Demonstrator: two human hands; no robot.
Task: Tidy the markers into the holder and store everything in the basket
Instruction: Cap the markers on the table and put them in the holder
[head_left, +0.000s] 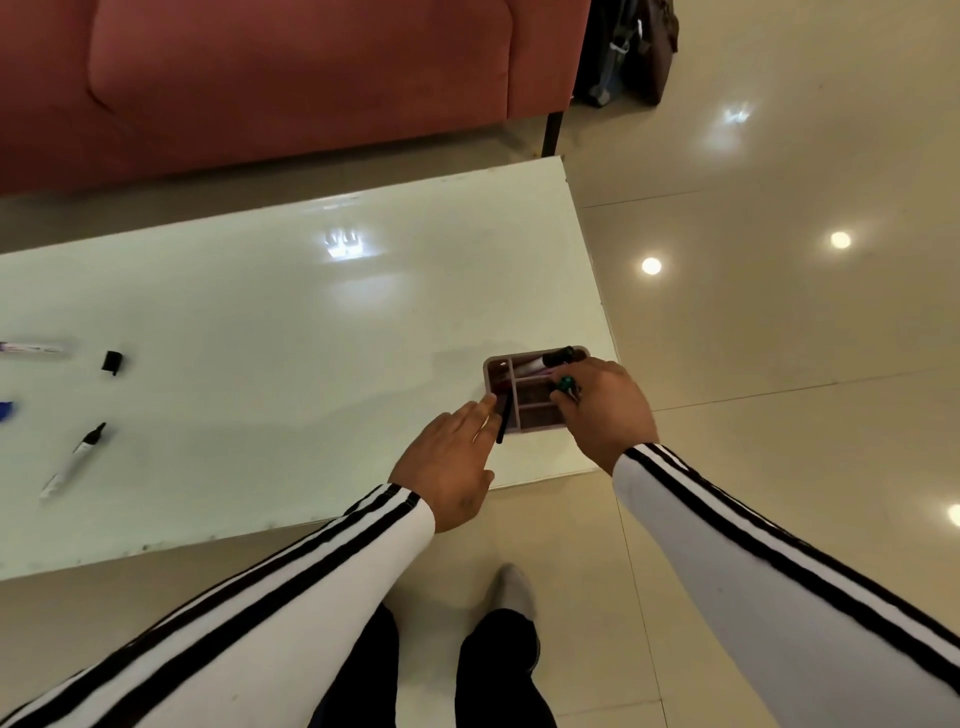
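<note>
A pink holder (524, 418) with several compartments sits near the table's right front corner. A black-capped marker (558, 357) lies in its far compartment. My right hand (605, 410) covers the holder's right side, its fingers closed on a green-capped marker (565, 385). My left hand (452, 462) rests at the holder's left edge, fingers extended against a thin black pen (503, 423) that leans on the holder. No basket is in view.
On the white table (285, 312), at the left: a white marker with a black tip (72, 462), a loose black cap (111, 362), another marker (34, 348) and a blue object (6, 410) at the edge. A red sofa (285, 78) stands behind.
</note>
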